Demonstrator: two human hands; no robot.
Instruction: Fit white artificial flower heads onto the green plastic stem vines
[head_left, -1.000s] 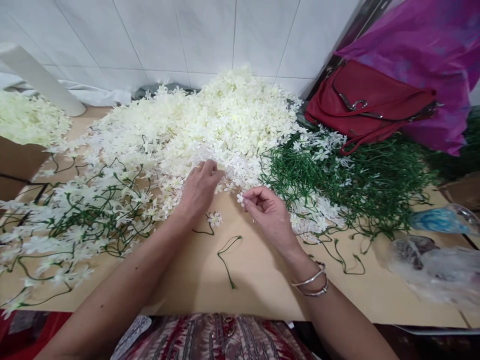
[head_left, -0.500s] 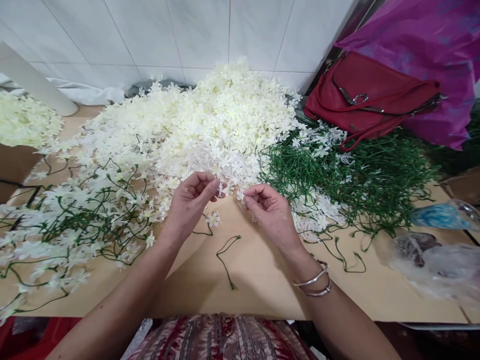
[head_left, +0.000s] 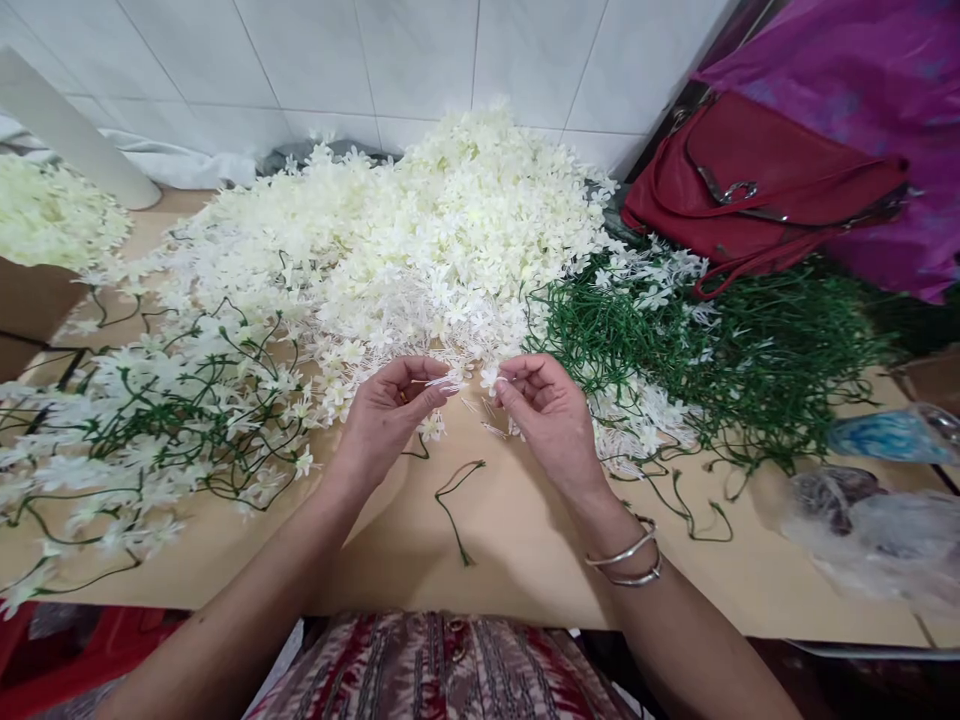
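Observation:
My left hand (head_left: pixel 390 410) pinches a small white artificial flower (head_left: pixel 454 376) with thin white stamens sticking out between thumb and fingers. Across a narrow gap, my right hand (head_left: pixel 551 420) holds another white blossom (head_left: pixel 490 381) at its fingertips. Both hands hover at the front edge of a large heap of cream-white flower heads (head_left: pixel 450 220). Below them a single green stem (head_left: pixel 450 512) lies bent on the table. A flower on a green stem (head_left: pixel 432 427) is partly covered by my left hand.
Stemmed white flowers (head_left: pixel 150 430) are piled at the left. Green stems (head_left: pixel 787 350) lie heaped at the right, below a red handbag (head_left: pixel 772 190) and a purple bag (head_left: pixel 862 60). A clear plastic bag (head_left: pixel 892 530) sits at the right edge. White tiles (head_left: pixel 420 60) form the back wall.
My right hand now has a white blossom at its fingertips, raised from the heap's edge. My left hand's flower has turned, its stamens now pointing left. The view has shifted slightly.

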